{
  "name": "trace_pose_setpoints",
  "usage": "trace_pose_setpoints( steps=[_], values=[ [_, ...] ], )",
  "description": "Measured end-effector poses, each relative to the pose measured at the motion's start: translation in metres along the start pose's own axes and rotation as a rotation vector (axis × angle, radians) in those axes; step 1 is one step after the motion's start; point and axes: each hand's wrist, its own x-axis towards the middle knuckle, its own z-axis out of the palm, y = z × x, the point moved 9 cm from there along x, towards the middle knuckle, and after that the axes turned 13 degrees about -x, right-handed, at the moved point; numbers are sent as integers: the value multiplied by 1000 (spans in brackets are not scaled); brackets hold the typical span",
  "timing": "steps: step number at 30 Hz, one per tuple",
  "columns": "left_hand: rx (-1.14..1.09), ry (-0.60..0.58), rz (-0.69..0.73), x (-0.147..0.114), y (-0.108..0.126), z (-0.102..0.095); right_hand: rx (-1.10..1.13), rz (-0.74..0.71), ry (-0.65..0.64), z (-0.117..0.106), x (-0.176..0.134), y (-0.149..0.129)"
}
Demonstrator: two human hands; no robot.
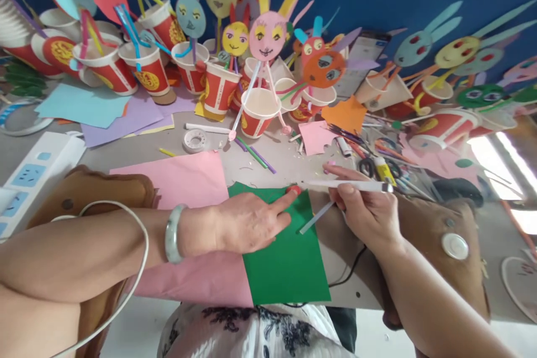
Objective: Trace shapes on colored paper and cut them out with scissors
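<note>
My left hand [247,221] lies over a green paper sheet [293,268], its index finger stretched out. That fingertip presses on a small red round piece [295,189] near the sheet's top edge. The other fingers are bent, and the thumb is hidden. My right hand [371,210] is closed around a white pen [364,185], whose tip points left towards the red piece. A pale straw [315,219] slants across the green sheet's right edge, its upper end by my right hand; whether the fingers touch it I cannot tell. Pink paper [184,179] spreads under my left arm.
Red-and-white paper cups [260,114] with paper rabbit-faced figures [267,36] line the back. A roll of tape [195,140], loose straws [255,154] and a glue stick [382,170] lie nearer. At left is a power strip [36,173]; a white cable [140,268] crosses my left arm.
</note>
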Motion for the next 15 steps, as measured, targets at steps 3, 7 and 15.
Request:
trace_pose_setpoints(
  steps=[3, 7, 15],
  values=[
    [10, -6, -4, 2, -3, 4, 68, 58, 12, 1, 3, 1],
    [46, 28, 8, 3, -3, 6, 97, 73, -8, 5, 7, -4],
    [92, 31, 10, 3, -2, 5, 76, 55, -35, 7, 10, -4]
  ],
)
